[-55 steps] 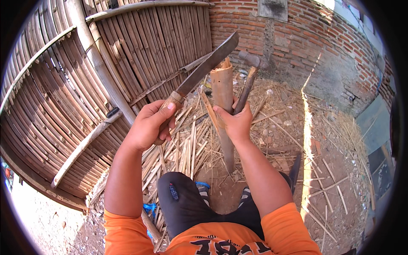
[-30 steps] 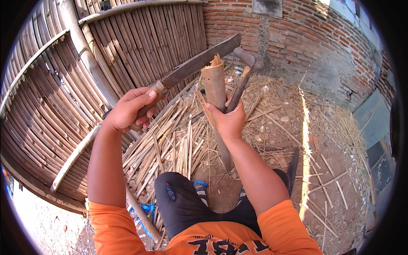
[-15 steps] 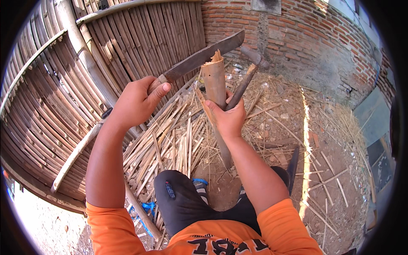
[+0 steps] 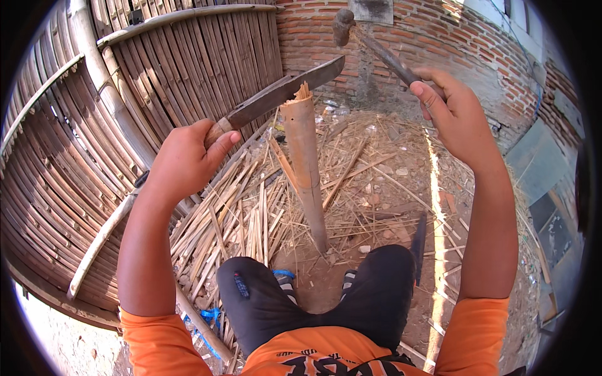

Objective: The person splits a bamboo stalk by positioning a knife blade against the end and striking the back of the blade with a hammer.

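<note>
The right hand (image 4: 456,116) has let go of the bamboo pole (image 4: 304,153). A moment ago it held the pole and the hammer (image 4: 381,51) together. Now its fingers are curled round the hammer's handle only, and the hammer is up high, well apart from the pole, with its head near the top of the view.

The left hand (image 4: 188,153) has its fingers closed round the handle of the big knife (image 4: 266,103), just as it did before. The blade slants across the top of the pole. A jagged bit of the pole's broken top sticks up in front of the blade and hides a little of it, so one cannot tell if the blade touches the rim.

The pole stands on the ground in front of the person's knees, tipped a little, with no hand on it now. A split strip (image 4: 283,164) sticks out along its left side.

Lots of thin sticks (image 4: 254,229) lie in a messy pile to the left of the pole. Blue string (image 4: 212,321) is by the left leg. A slatted fence (image 4: 219,62) is on the left, and a brick wall (image 4: 433,37) is behind.
</note>
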